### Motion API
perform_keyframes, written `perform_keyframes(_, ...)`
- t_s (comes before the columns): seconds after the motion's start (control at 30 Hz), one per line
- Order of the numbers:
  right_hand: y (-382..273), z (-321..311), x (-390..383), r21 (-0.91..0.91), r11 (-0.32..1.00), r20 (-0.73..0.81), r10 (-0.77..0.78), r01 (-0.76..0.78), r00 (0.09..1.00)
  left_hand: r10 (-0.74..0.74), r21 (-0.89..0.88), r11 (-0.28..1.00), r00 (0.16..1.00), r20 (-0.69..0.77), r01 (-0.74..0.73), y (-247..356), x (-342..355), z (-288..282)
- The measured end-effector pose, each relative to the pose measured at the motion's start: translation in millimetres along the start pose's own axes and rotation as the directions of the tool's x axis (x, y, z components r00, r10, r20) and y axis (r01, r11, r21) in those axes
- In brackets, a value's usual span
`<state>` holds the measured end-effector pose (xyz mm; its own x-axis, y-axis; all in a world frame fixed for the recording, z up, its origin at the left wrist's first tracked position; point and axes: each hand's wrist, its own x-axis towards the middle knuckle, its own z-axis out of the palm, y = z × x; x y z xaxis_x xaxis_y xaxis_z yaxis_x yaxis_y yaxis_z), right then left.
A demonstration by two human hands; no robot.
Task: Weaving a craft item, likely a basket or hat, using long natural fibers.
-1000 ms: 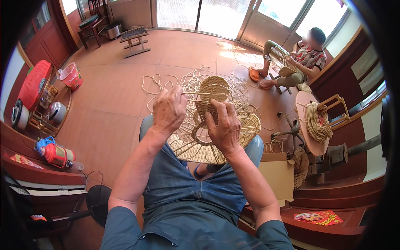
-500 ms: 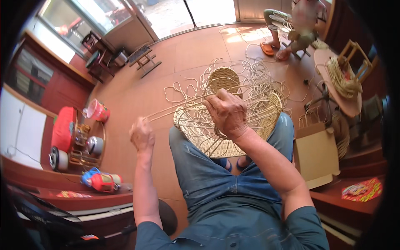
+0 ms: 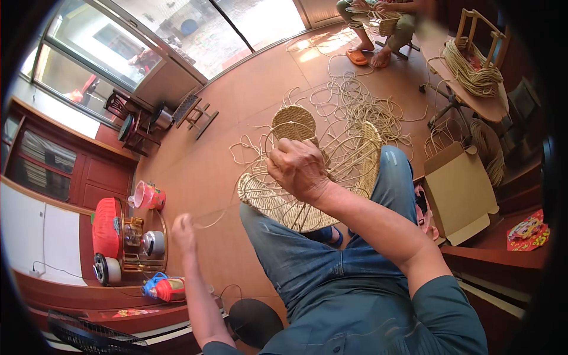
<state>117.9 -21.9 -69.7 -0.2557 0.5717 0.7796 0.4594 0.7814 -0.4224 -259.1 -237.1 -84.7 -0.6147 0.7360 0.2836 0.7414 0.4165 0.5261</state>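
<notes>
Brown floor tiles (image 3: 207,154) spread across the frame, bright glass doors (image 3: 248,26) at the top. Centre stage, resting across the person's knees, sits the woven work (image 3: 305,218), a curved straw shape with thin cords strung over it, and a round woven disc (image 3: 291,120) just above. Right hand (image 3: 300,169) is right on it, closed in a firm grip at the middle, fingertips tucked out of sight. Out to the lower left, left hand (image 3: 184,232) is a blurred fist, closed on a thin strand (image 3: 222,223) that runs toward the work. Loose cords (image 3: 370,103) tangle on the floor beyond! Upper right, a coil of cord (image 3: 470,70) on a tabletop (image 3: 496,102), near a seated co-worker (image 3: 403,28). Right side, an open cardboard box (image 3: 461,192).
</notes>
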Motion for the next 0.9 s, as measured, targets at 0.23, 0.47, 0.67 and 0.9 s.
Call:
perform_keyframes(0.23, 0.3, -3.6, 0.9, -0.028, 0.999, -0.007, 0.024, -0.024, 1.0, 0.325, -0.442, 0.868, 0.931, 0.163, -0.226, 256.6, -29.4, 84.6)
perform_keyframes(0.47, 2.4, -6.1, 2.1, -0.001, 1.0, -0.017, 0.026, -0.026, 1.0, 0.29, -0.564, 0.815, 0.935, 0.202, -0.131, 274.1, -10.1, 109.8)
perform_keyframes(0.67, 0.1, -18.2, 0.8, 0.081, 0.995, 0.034, 0.05, -0.052, 0.998, 0.296, -0.775, 0.631, 0.911, 0.288, 0.039, 267.0, -7.1, 113.7)
perform_keyframes(0.9, 11.1, -28.5, 1.9, 0.073, 0.997, 0.193, 0.024, -0.038, 0.981, 0.333, -0.858, 0.483, 0.869, 0.365, 0.175, 268.1, -8.5, 113.6)
